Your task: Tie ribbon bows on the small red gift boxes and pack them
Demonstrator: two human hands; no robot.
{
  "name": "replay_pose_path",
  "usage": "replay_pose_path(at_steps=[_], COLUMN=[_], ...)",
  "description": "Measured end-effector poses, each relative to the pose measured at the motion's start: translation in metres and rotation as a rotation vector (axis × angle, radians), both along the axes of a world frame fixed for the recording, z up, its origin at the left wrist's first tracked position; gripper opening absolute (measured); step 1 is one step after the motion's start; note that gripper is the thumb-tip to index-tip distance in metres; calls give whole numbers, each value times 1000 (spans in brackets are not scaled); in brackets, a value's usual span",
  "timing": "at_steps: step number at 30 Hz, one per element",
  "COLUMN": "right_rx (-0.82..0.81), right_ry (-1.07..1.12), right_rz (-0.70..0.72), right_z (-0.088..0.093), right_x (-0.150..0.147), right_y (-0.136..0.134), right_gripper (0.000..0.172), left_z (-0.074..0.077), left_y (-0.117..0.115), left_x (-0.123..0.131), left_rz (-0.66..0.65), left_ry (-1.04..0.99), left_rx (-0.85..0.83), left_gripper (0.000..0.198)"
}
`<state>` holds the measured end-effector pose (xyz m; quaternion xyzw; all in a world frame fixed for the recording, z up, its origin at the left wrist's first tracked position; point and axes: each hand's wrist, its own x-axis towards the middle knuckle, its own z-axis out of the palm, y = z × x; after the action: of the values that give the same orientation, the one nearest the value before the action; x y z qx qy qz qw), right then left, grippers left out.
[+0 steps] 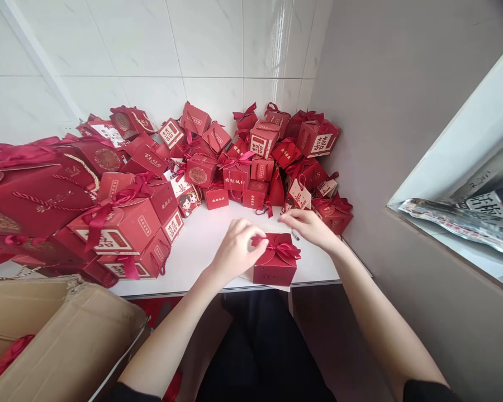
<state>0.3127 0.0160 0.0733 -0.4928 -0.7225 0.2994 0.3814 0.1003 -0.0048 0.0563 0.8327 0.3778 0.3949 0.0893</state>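
A small red gift box [275, 269] with a red ribbon bow [281, 246] on its lid stands at the front edge of the white table [201, 245]. My left hand [237, 247] is curled against the box's left side, fingers pinching the bow's left loop. My right hand [308, 225] lies just behind the box to the right, fingers bent, over a sheet of paper and a small dark object that I cannot make out.
A big heap of red gift boxes [235, 159] and red bags with cord handles [37, 195] fills the table's back and left. An open cardboard carton [54, 340] stands at lower left. A grey wall and a window sill with printed packets [461, 223] are on the right.
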Motion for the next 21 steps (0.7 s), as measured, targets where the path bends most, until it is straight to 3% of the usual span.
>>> replay_pose_path(at_steps=[4,8,14,21], right_rx=[-26,-88,-61,-1], right_ry=[-336,-359,-198,-283], right_rz=[338,470,358,276], right_z=[9,-1,-12,-11], right_x=[-35,-43,-42,-47], right_y=[24,37,33,31], right_gripper=[17,19,21,21], left_z=[-1,-8,-12,-12], left_y=[0,1,1,3], left_x=[17,19,20,21], left_rz=[-42,-42,-45,-54], left_ry=[276,298,259,196], left_rx=[89,89,43,-58], left_gripper=[14,16,12,9])
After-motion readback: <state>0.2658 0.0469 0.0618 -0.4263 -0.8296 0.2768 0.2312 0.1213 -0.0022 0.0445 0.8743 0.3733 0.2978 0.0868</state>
